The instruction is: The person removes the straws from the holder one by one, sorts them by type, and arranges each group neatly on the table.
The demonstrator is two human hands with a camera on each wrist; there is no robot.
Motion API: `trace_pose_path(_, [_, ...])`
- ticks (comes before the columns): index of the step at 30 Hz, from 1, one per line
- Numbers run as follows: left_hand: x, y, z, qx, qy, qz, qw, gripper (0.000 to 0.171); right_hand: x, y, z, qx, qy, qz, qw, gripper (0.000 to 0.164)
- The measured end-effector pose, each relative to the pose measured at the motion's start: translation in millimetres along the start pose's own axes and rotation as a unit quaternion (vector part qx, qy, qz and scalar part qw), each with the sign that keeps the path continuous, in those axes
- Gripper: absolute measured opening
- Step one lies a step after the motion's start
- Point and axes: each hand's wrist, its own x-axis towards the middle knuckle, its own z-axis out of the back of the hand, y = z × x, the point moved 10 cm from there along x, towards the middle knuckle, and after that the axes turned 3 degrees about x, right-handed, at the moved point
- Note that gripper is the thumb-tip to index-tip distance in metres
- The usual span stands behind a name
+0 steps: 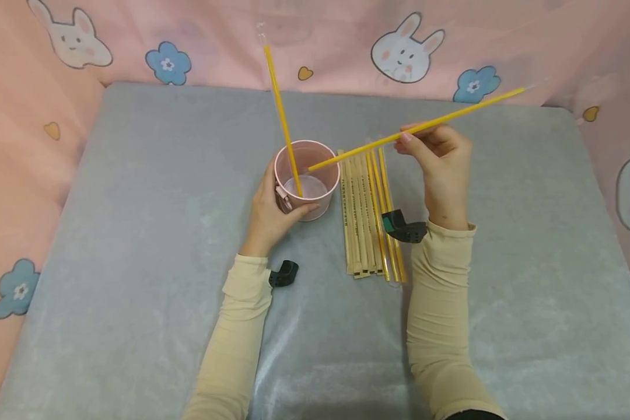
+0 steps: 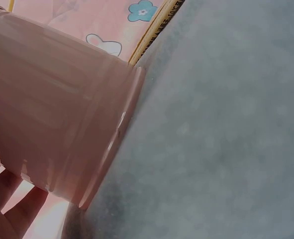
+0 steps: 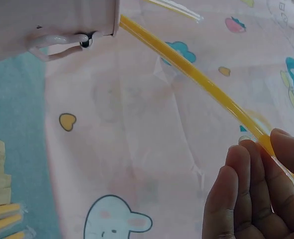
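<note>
My left hand [image 1: 270,219] grips a small pink bucket [image 1: 317,154] from the left, its thumb across the front. In the left wrist view the bucket [image 2: 52,104] fills the left side, its base on the cloth. A yellow drinking straw [image 1: 279,105] in a clear wrapper leans inside it, its top beyond the far rim. Between thumb and fingers, my right hand [image 1: 443,163] pinches a second wrapped yellow straw [image 1: 467,109]. This straw slants down leftward, its lower end over the bucket's mouth. The right wrist view shows that straw [image 3: 186,67] running from the bucket to the fingertips.
Right of the bucket lie several slim paper-wrapped sticks [image 1: 359,227], side by side. Next to them are more yellow straws [image 1: 376,216], partly behind the right wrist's camera [image 1: 404,228]. Grey cloth [image 1: 163,233] covers the table; a pink printed curtain [image 1: 336,52] hangs behind.
</note>
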Motion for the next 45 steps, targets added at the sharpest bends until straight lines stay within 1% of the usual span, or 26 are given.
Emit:
trace_pose_path(3, [-1.2,-0.3,0.1,-0.001,0.001,-0.001,1.0,0.103,-0.9,1.9,4.2,-0.003,-0.006,0.003,1.0,0.009])
trace_pose_path(9, [-3.0,1.0,1.1,0.001,0.001,0.01,0.9999,0.103,-1.5,4.2,12.2,-0.001,-0.02,0.006,1.0,0.007])
trace_pose_path(20, [-0.6,-2.3,-0.2,0.001,0.001,0.005,1.0,0.102,1.3,8.0,24.3,0.016,-0.039,0.008,0.999,0.007])
trace_pose_path(29, [-0.8,-3.9,0.2,0.002,-0.004,0.002,1.0,0.101,1.3,12.7,35.1,0.02,-0.054,0.023,0.998,0.013])
trace_pose_path(33, [-1.0,-3.8,0.6,0.003,-0.007,0.001,1.0,0.102,2.0,13.5,41.2,0.024,-0.066,0.022,0.997,0.012])
trace_pose_path(37, [-0.9,-3.9,0.4,0.006,-0.007,0.002,1.0,0.102,2.1,11.5,50.4,0.057,-0.09,0.004,0.994,0.008])
trace_pose_path(42, [-1.0,-3.9,0.1,0.006,-0.008,0.001,0.9999,0.101,2.1,11.0,59.9,0.074,-0.106,-0.008,0.992,0.008])
trace_pose_path(45, [-1.2,-3.7,0.0,0.006,-0.01,0.0,0.9999,0.101,2.2,11.4,64.9,0.076,-0.116,-0.008,0.99,0.008])
